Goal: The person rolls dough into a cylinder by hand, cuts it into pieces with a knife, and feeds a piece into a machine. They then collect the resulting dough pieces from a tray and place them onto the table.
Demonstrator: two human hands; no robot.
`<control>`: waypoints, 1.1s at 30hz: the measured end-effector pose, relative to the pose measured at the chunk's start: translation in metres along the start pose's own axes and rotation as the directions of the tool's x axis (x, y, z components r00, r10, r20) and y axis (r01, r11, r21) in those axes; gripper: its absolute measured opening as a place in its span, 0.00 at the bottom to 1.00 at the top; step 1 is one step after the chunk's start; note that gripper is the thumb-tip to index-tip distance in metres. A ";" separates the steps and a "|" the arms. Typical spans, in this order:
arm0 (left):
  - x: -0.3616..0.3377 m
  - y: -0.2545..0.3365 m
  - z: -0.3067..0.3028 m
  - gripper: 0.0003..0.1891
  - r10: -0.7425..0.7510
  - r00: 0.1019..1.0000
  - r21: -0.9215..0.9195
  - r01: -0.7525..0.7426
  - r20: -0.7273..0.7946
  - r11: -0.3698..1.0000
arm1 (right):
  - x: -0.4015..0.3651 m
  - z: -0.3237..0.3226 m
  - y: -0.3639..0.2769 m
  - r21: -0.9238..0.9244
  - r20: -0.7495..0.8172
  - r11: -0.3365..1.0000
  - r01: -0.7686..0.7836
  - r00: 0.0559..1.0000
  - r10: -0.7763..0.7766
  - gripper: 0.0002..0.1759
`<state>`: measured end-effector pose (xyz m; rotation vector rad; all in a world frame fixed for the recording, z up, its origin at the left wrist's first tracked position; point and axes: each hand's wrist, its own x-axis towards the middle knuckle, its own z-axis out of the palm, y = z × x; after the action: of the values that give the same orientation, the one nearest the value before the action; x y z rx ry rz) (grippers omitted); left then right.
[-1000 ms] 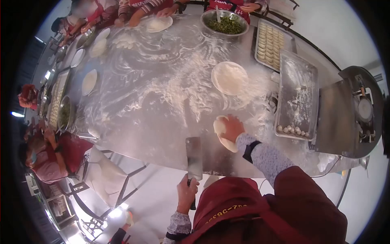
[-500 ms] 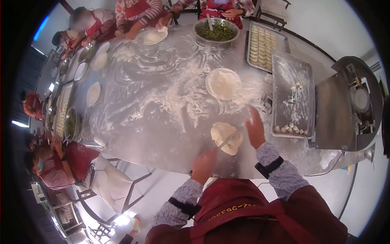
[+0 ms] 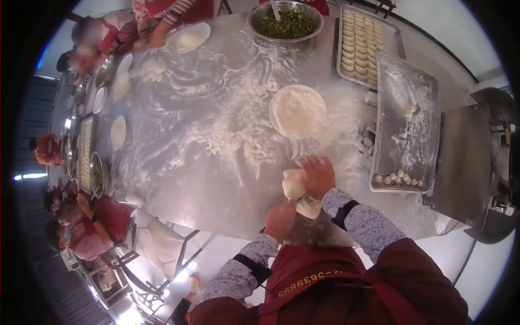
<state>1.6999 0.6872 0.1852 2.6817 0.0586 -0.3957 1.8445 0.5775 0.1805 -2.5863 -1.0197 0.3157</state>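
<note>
A lump of pale dough (image 3: 293, 185) lies on the floury metal table near its front edge. My left hand (image 3: 280, 221) is closed round the handle of a knife, whose blade (image 3: 303, 199) sits at the dough, partly hidden by my hands. My right hand (image 3: 318, 176) rests over the dough's right side, its fingers stretched forward and covering part of it. Just beyond stands a white round dish of flour (image 3: 298, 112).
To the right, a metal tray (image 3: 407, 130) holds small dough balls and flour. Behind it another tray (image 3: 365, 46) carries rows of dumplings. A steel bowl of chopped greens (image 3: 285, 23) stands at the back. Co-workers in red aprons (image 3: 111, 219) sit along the left.
My right hand has come down from beside the dough onto it. My left hand and the knife have moved slightly forward and right. The view has shifted a little.
</note>
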 end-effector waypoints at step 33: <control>-0.059 0.012 0.042 0.14 0.291 0.911 -0.329 -0.190 0.292 0.925 | -0.186 -0.033 0.082 0.263 -0.139 0.831 -0.490 0.833 0.535 0.46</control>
<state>1.6337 0.6601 0.1700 2.2575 -0.2947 -0.6990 1.7723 0.3853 0.1939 -2.5773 -0.1786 0.2594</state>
